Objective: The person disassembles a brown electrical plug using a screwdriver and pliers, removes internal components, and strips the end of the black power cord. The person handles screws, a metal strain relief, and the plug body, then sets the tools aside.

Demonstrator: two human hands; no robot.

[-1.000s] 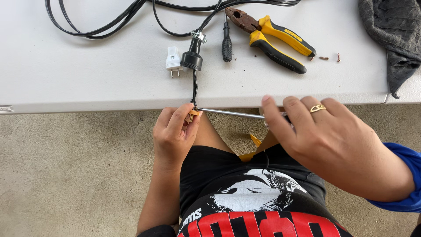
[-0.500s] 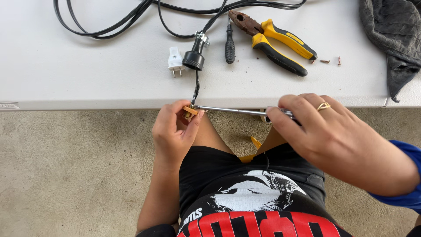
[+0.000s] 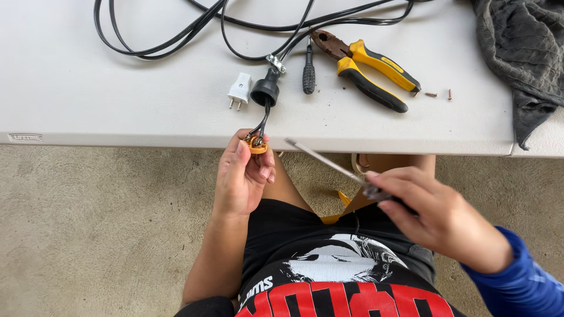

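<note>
Left hand [image 3: 242, 179]: fingers closed around a small orange plug insert [image 3: 257, 144] with two wires, held just below the table edge.
Right hand [image 3: 437, 217]: gripping a slim metal-shafted screwdriver [image 3: 329, 164], tip near the insert, not touching.
Table [image 3: 117, 88]: white plastic; black plug cover [image 3: 265, 91], white two-pin plug [image 3: 239, 91], yellow-handled pliers [image 3: 367, 67].

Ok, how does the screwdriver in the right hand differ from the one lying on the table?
The screwdriver in the right hand is held in the air in front of the table edge, its long bare shaft slanting toward the left hand; the screwdriver on the table lies flat, untouched, beside the pliers. The held one's handle is hidden by the right hand; the other's dark ribbed handle shows fully. Both are slim.
</note>
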